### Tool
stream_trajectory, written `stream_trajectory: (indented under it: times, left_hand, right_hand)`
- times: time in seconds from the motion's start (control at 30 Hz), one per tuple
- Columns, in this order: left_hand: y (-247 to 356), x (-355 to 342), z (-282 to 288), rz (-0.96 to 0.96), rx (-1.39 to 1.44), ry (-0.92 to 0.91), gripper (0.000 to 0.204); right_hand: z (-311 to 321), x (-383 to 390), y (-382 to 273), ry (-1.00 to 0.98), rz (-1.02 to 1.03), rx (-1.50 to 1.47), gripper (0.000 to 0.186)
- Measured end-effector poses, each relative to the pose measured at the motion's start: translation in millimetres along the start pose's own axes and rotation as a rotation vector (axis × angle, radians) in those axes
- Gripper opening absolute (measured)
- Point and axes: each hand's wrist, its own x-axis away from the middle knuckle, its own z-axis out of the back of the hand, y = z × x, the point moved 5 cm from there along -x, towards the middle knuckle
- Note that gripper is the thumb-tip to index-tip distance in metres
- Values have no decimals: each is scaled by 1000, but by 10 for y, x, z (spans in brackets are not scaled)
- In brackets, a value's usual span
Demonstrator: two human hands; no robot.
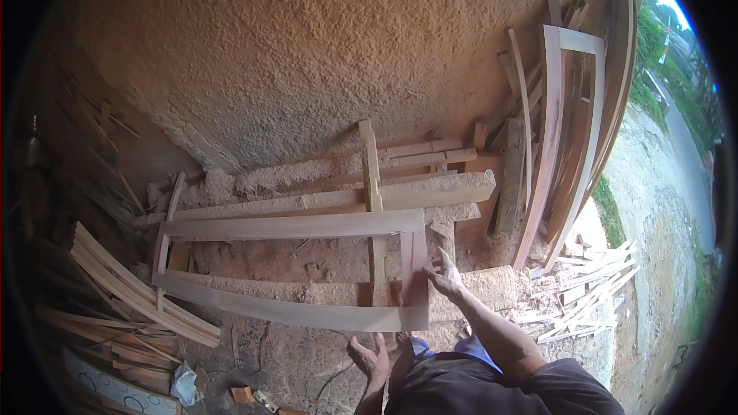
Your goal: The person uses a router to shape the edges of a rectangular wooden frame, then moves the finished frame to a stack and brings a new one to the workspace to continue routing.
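A pale wooden frame (300,317), long and rectangular, lies across wooden supports in front of me. Just beyond its right end is my right hand (446,277), thumb and fingers apart, the fingertips close to the end piece; whether they touch it I cannot make out. My left hand (370,358) is below the near long rail, fingers spread and holding nothing. Under the frame, an upright-looking batten (373,184) crosses a thick beam (438,190) coated in sawdust.
A second wooden frame (550,107) leans with boards against the rough wall (307,54) at right. Thin offcuts (592,292) are heaped on the right. Long strips (146,292) lie at left, near a crumpled white bag (184,384). Beyond the right side runs a road (684,146).
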Motion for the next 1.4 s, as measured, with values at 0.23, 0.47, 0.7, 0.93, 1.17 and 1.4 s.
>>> stream_trajectory:
  times: [0.23,0.47,0.7,0.93,1.17,1.4]
  left_hand:
    - [1465,-820,-780,-292,71,-174,83]
    - [1820,-1551,-1897,-34,-27,-85,100]
    - [1816,-1456,-1915,-213,-66,-22,88]
    - [2010,-1352,-1943,-246,-99,-10,84]
    - [1634,-1591,-1986,-305,-149,45,93]
    - [1919,-1426,-1780,-144,-16,-6,113]
  right_hand:
    - [970,500,326,152,7,-34,70]
    - [1834,1123,1348,335,-202,-133,71]
    - [2080,1597,1939,387,-448,-270,70]
    - [2009,1430,2056,391,-377,-249,71]
    - [1841,1278,1960,329,-368,-217,69]
    - [2081,1394,2078,391,-391,-323,64]
